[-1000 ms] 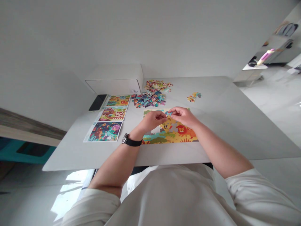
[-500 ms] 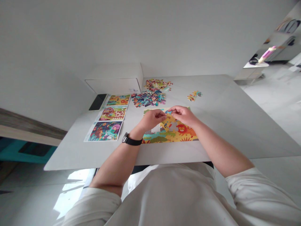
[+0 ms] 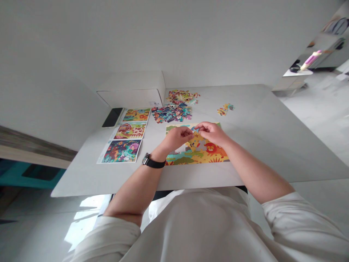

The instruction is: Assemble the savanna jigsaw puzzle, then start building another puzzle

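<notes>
My left hand point(image 3: 177, 138), with a black-banded watch point(image 3: 152, 161) on its wrist, is closed in a pinch over the upper middle of a jigsaw puzzle point(image 3: 185, 159). Facing it, my right hand point(image 3: 213, 132) pinches too, its fingertips close to those of the left. A small blue puzzle piece point(image 3: 194, 129) shows between them, mostly hidden by the fingers. The puzzle has a yellow animal scene with a red-maned lion and green bushes. Gaps of bare table show within it, one beside my left hand and one left of the lion.
Two heaps of loose pieces, one dark blue point(image 3: 171, 113) and one lighter point(image 3: 181, 96), lie behind the puzzle. A few joined pieces point(image 3: 225, 109) rest at the right. Three picture sheets point(image 3: 128, 130), a phone point(image 3: 112, 117) and a white box point(image 3: 131, 89) stand left.
Both hands stay pinched at nearly the same spot over the puzzle. The view has shifted very slightly; the loose pieces and sheets lie as before.
</notes>
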`<state>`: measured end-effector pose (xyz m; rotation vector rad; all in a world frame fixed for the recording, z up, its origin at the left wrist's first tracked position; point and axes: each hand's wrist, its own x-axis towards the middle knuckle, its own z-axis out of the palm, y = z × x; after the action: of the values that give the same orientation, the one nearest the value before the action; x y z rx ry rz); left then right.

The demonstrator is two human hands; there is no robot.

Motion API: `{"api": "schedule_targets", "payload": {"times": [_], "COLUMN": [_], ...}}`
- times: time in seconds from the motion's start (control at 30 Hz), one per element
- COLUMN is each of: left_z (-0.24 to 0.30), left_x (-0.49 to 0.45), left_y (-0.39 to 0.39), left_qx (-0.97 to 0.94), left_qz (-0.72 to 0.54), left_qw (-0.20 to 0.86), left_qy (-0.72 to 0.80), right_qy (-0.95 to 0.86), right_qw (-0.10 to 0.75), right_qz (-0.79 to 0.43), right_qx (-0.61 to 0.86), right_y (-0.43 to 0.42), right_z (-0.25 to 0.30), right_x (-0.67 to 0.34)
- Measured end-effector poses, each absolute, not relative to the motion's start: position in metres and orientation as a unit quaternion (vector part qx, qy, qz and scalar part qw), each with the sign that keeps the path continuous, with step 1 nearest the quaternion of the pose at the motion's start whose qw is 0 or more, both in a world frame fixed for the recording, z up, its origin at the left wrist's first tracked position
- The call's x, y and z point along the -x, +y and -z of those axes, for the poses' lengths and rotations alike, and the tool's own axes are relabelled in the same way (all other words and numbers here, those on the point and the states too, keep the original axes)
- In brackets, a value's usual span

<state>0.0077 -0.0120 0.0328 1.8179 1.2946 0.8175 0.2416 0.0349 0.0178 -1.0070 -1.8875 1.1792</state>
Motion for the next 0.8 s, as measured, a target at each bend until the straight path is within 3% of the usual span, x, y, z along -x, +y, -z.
{"api": "schedule_targets", "payload": {"times": [0.8], "left_z": [-0.0275], "left_x": [-0.0085], "left_y": [-0.0097], "left_qx": [-0.724], "left_qz": [-0.302], "left_qw": [0.367], "left_qy": [0.499], "right_qy": [-0.747], "right_qw": [0.316], "right_qz": [-0.436], "right_qx": [0.39], "right_y": [0.0348], "right_z": [-0.0167], "right_x": [-0.2433]}}
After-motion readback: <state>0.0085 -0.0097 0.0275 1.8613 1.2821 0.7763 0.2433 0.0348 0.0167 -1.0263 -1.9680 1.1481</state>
